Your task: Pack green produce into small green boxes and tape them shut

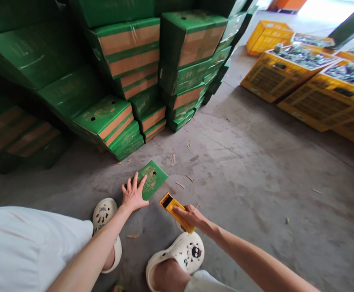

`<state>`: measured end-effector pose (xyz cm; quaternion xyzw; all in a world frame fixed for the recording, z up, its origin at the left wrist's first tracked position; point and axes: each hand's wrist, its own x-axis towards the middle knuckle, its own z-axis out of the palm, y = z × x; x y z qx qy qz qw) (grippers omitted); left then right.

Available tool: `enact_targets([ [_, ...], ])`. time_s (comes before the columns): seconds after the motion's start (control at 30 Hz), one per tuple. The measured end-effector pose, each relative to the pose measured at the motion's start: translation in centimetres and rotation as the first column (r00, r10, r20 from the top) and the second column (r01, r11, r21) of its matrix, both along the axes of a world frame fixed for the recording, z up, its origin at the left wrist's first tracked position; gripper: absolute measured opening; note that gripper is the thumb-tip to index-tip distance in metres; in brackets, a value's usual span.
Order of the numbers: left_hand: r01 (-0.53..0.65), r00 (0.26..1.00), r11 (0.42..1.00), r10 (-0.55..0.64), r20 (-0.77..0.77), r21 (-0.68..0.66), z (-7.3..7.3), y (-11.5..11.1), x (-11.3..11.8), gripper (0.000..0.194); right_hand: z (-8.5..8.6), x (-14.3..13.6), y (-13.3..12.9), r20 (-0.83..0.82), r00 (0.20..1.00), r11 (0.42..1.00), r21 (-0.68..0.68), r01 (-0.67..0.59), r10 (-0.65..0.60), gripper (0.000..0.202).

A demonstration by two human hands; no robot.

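Note:
A small-looking green carton (155, 178) with printed lettering and a dark round hole stands on the floor in front of me. Over its near left edge, my left hand (134, 194) is spread, fingers apart, touching or just above the top. My right hand (189, 215) is wrapped round a yellow tape dispenser (177, 209), with the thumb along its upper side. The dispenser's dark front end points toward the carton, a short gap away. Part of its underside is hidden by my hand.
Stacks of green cartons (192, 44) with brown bands rise ahead and to the left. Yellow crates (286, 77) filled with greyish-green items line the right. Brown scraps (180, 185) lie on the concrete floor (240, 194). White clogs (177, 255) are on my feet.

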<state>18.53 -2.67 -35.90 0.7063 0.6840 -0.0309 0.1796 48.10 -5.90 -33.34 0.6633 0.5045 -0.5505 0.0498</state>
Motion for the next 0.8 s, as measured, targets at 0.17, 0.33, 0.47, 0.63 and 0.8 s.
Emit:
enact_targets([
  [0.17,0.006,1.0,1.0,-0.006,0.029,-0.007,0.3,0.5,-0.6,0.123,0.4,-2.7,2.7,0.016,1.0,0.998,-0.05,0.025,-0.024,0.063],
  [0.33,-0.027,0.99,0.997,0.037,0.133,-0.075,1.4,2.5,-2.2,0.122,2.0,-4.8,5.3,0.041,0.999,0.997,-0.077,0.019,-0.016,0.059],
  [0.47,-0.184,0.934,0.961,0.236,0.267,-0.207,1.4,3.7,-2.7,0.119,4.2,-4.0,7.7,0.13,0.988,0.992,0.078,-0.094,0.083,0.061],
  [0.63,-0.207,0.777,0.945,0.316,0.544,-0.254,-0.9,3.1,-2.6,0.122,6.7,-2.1,10.6,0.144,0.967,0.973,0.059,-0.222,0.212,0.064],
  [0.8,-0.175,0.64,0.941,0.332,0.692,-0.29,-2.2,3.3,-5.4,0.107,6.9,-4.2,11.2,0.097,0.969,0.971,0.045,-0.233,0.228,0.062],
])
